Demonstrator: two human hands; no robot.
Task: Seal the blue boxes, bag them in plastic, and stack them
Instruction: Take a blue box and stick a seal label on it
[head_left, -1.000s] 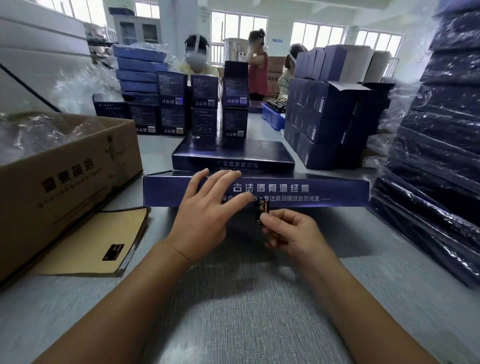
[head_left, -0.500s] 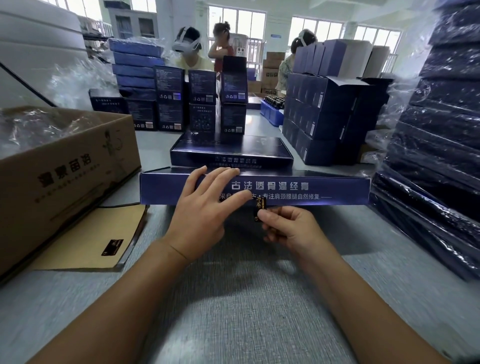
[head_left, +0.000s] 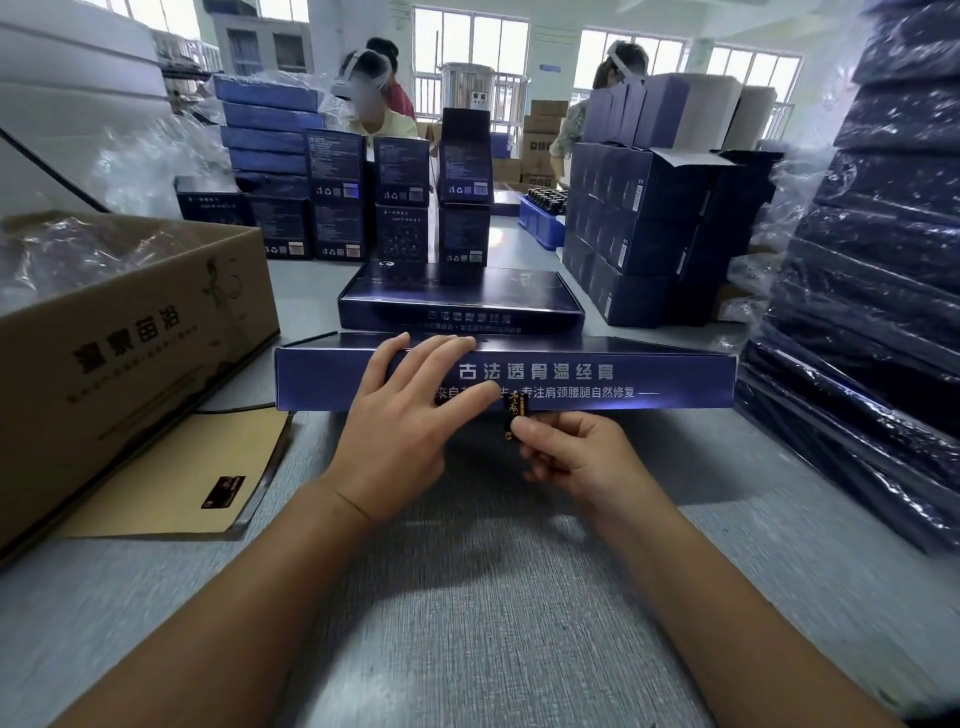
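Note:
A long flat blue box (head_left: 649, 376) with white lettering lies across the grey table in front of me. My left hand (head_left: 410, 415) rests on its front side and top edge with straight fingers. My right hand (head_left: 571, 457) pinches a small black and gold seal sticker (head_left: 515, 410) and holds it against the lower front edge of the box. A second flat blue box (head_left: 462, 301) lies just behind the first.
An open cardboard carton (head_left: 130, 338) with plastic bags stands at the left, a tan sticker sheet (head_left: 182, 478) beside it. Bagged blue boxes (head_left: 872, 364) are stacked at the right. Upright blue boxes (head_left: 639, 223) and people fill the back.
The sticker in my right hand has moved up a little onto the box's lower front edge. My left hand stays on the box.

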